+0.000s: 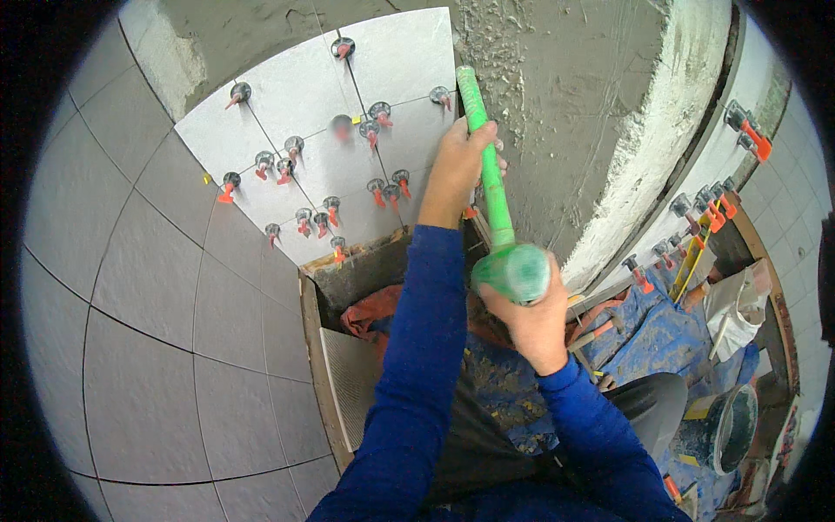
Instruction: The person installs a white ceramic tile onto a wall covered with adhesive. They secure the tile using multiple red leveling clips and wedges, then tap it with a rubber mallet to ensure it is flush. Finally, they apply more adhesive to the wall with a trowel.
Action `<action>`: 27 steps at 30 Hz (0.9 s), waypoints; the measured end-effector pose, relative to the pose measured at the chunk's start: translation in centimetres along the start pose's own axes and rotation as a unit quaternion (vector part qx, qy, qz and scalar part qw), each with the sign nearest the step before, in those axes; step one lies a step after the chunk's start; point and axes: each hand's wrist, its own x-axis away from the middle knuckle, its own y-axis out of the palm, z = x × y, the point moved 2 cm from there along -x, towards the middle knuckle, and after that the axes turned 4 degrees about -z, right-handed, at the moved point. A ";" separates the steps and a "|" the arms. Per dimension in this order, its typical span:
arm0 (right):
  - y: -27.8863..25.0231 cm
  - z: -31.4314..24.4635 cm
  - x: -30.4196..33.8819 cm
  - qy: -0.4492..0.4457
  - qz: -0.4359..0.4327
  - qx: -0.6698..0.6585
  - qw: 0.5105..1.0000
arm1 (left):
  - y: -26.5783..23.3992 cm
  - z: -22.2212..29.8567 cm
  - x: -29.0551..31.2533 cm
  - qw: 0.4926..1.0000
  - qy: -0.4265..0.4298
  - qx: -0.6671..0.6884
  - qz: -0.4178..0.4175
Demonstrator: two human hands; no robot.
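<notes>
A green mallet (496, 204) slants in front of the wall, its handle up and its rounded, pale-faced head low. My left hand (461, 170) is closed around the handle. Around the head, my right hand (535, 326) is wrapped from below. Just left of the handle are white tiles (304, 78) on the wall, set edge to edge. Several round levelling clips (369, 132) with red T-handles sit along the tile joints; one is blurred. To the right of the mallet, the wall bears grey, ridged mortar (565, 113).
Large grey tiles (139, 383) cover the left side. A blue, dirty sheet (626, 339) lies below, with a hammer (596, 333), a bucket (729, 426) and a white bag (738, 309) on the right. More red-handled clips (715, 204) line the right wall. A notched trowel (348, 378) stands beside my left arm.
</notes>
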 end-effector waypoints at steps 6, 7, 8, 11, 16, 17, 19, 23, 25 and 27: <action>0.4 1.6 2.2 -0.020 -0.030 0.089 0.995 | 0.0 1.8 1.5 0.998 -0.020 0.034 -0.050; -0.1 2.0 2.7 -0.025 -0.041 0.096 0.994 | -0.2 2.1 2.0 0.996 -0.033 0.043 -0.064; -1.0 2.7 3.3 0.006 -0.081 0.061 0.995 | -0.6 2.2 2.6 0.994 -0.068 0.046 -0.068; -5.2 6.0 5.5 0.078 -0.208 0.076 0.972 | -1.1 0.9 6.1 0.962 0.045 -0.216 -0.161; -8.8 14.7 12.0 0.149 -0.167 0.169 0.960 | 1.7 -7.3 14.1 0.928 -0.161 -0.247 -0.227; -8.4 16.5 12.8 0.132 -0.168 0.166 0.963 | 3.3 -9.0 15.9 0.935 -0.115 -0.250 -0.224; -6.9 19.2 14.2 0.101 -0.128 0.138 0.977 | 5.9 -12.2 19.1 0.912 -0.126 -0.308 -0.240; -6.8 22.4 16.3 0.195 -0.150 0.242 0.939 | 8.2 -15.4 21.4 0.847 -0.205 -0.374 -0.318; -7.6 24.3 16.9 0.264 -0.186 0.306 0.896 | 8.2 -15.4 20.4 0.854 -0.166 -0.380 -0.312; -8.7 26.5 17.4 0.322 -0.186 0.299 0.879 | 7.7 -14.3 19.1 0.860 -0.142 -0.359 -0.334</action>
